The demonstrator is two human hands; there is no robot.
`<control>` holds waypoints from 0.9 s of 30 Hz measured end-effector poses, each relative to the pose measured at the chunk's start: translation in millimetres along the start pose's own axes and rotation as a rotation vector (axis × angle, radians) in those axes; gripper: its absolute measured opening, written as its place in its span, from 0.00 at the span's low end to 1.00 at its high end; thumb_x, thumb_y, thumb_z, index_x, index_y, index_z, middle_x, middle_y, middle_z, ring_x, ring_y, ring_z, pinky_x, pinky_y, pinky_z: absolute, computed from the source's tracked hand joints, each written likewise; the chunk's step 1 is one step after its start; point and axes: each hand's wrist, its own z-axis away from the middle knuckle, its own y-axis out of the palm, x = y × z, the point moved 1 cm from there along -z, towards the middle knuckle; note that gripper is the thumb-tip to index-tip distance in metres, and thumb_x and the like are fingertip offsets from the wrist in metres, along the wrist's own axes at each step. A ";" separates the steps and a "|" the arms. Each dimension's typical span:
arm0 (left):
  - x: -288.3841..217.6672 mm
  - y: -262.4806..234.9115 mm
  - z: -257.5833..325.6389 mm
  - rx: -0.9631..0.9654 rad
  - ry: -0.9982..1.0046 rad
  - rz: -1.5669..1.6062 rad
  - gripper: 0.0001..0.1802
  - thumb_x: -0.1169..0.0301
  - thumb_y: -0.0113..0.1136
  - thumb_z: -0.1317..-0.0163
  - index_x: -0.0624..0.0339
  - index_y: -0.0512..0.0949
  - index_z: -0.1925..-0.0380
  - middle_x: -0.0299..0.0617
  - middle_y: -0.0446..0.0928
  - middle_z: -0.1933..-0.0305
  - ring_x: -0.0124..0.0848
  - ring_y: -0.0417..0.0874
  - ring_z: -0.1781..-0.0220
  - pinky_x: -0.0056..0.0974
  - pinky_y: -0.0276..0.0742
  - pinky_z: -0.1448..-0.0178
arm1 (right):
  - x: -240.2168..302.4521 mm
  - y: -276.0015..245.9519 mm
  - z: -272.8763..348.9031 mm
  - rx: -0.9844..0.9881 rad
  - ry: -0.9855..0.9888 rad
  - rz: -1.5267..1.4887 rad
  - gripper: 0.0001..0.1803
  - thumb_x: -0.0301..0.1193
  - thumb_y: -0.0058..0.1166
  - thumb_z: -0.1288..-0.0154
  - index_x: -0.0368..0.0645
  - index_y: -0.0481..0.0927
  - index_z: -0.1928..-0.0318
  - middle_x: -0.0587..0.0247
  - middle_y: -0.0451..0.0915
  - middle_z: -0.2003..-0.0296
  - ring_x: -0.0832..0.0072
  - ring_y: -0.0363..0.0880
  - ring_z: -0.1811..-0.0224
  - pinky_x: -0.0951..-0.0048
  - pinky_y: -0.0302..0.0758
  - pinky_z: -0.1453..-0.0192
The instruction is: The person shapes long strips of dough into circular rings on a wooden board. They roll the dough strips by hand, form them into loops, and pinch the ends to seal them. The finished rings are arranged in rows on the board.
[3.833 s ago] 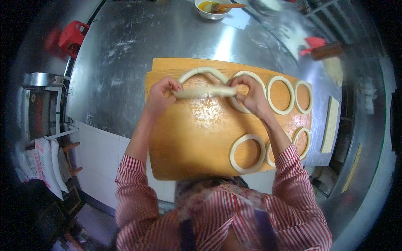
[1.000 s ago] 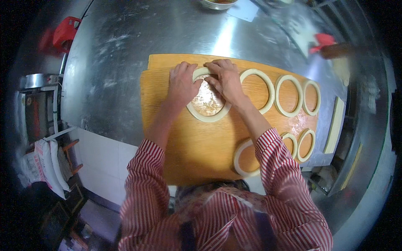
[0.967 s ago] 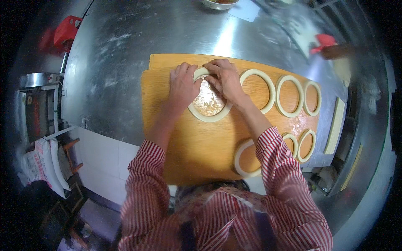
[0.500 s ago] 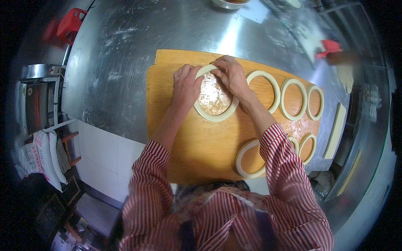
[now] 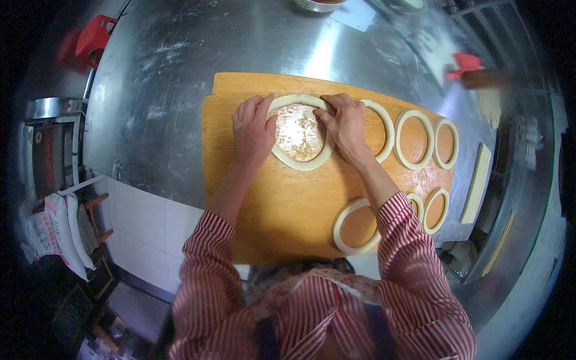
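A pale dough ring (image 5: 303, 165) lies on the wooden board (image 5: 276, 210), with both my hands at its upper half. My left hand (image 5: 254, 129) curls around the ring's left side, thumb toward the inside. On the upper right, my right hand (image 5: 346, 125) grips the same ring between thumb and bent fingers. Parts of the ring under the fingers are hidden. Just right of my right hand lies another dough ring (image 5: 388, 132), followed by two more, a third ring (image 5: 399, 141) and a narrower-looking one (image 5: 438, 144).
Nearer to me, further rings include one (image 5: 339, 231) partly covered by my right sleeve and another (image 5: 445, 210) by the board's right edge. A steel table (image 5: 156, 108) surrounds the board. A metal bowl (image 5: 321, 6) stands at the far edge; long pale strips (image 5: 477, 186) lie at right.
My hands have moved apart along the ring, the left one to the left and the right one slightly down and outward. More of the ring's upper arc shows between them.
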 end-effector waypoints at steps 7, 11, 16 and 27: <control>-36.0 1.5 -2.4 0.164 0.125 -0.024 0.29 0.73 0.64 0.38 0.62 0.73 0.36 0.46 0.71 0.33 0.44 0.70 0.30 0.54 0.61 0.25 | -2.9 9.9 -11.0 0.044 -0.014 -0.048 0.17 0.36 0.69 0.42 0.41 0.87 0.54 0.56 0.83 0.64 0.58 0.80 0.58 0.60 0.66 0.45; -32.0 23.8 -16.5 0.298 0.271 -0.187 0.29 0.72 0.56 0.32 0.62 0.68 0.31 0.45 0.64 0.24 0.45 0.62 0.22 0.56 0.53 0.19 | -5.7 13.7 -8.6 -0.003 -0.023 -0.034 0.17 0.35 0.70 0.43 0.41 0.88 0.55 0.57 0.83 0.63 0.59 0.79 0.56 0.59 0.65 0.44; -26.5 32.1 -18.1 0.396 0.347 -0.258 0.29 0.70 0.54 0.30 0.62 0.65 0.29 0.44 0.61 0.22 0.45 0.59 0.20 0.59 0.52 0.19 | -5.8 -2.3 10.0 -0.025 -0.024 0.087 0.16 0.34 0.70 0.44 0.42 0.88 0.55 0.59 0.83 0.63 0.60 0.77 0.52 0.58 0.64 0.43; -40.8 40.0 -15.8 0.496 0.411 -0.101 0.38 0.84 0.49 0.42 0.62 0.63 0.28 0.43 0.60 0.21 0.42 0.55 0.18 0.55 0.46 0.16 | -48.3 -36.6 71.6 -0.216 0.020 0.026 0.17 0.28 0.64 0.42 0.43 0.86 0.51 0.59 0.83 0.60 0.60 0.77 0.52 0.58 0.67 0.42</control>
